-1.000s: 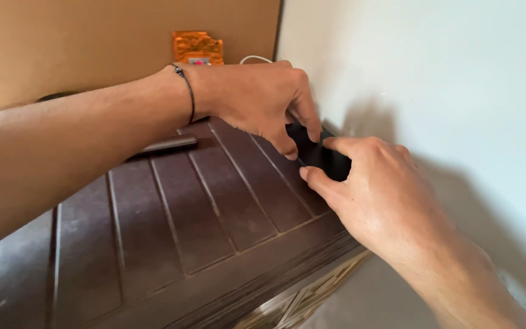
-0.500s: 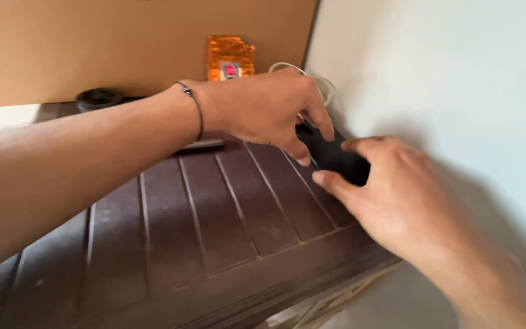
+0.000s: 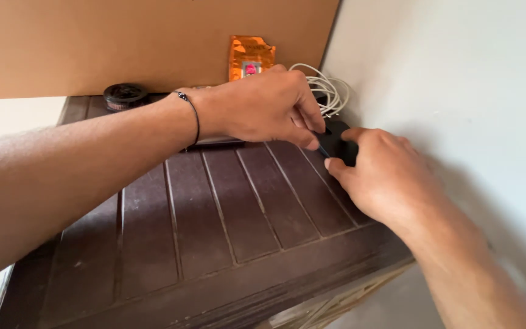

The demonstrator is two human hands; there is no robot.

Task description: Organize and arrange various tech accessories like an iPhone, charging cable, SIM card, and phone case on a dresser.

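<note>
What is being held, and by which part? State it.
A small black object, pinched between left hand at its far end and right hand at its near end.

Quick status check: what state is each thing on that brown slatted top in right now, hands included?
Left hand: fingers pinched on the black object.
Right hand: closed around the black object.
Black object: held by both hands, near the wall.
White cable: loosely coiled in the corner.
Orange packet: upright against the cardboard.
Round black lid: lying flat.

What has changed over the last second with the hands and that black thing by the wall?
The view shifted, bringing a white cable coil and round black disc into sight. Both the left hand and right hand still pinch the black object on the brown slatted top.
</note>
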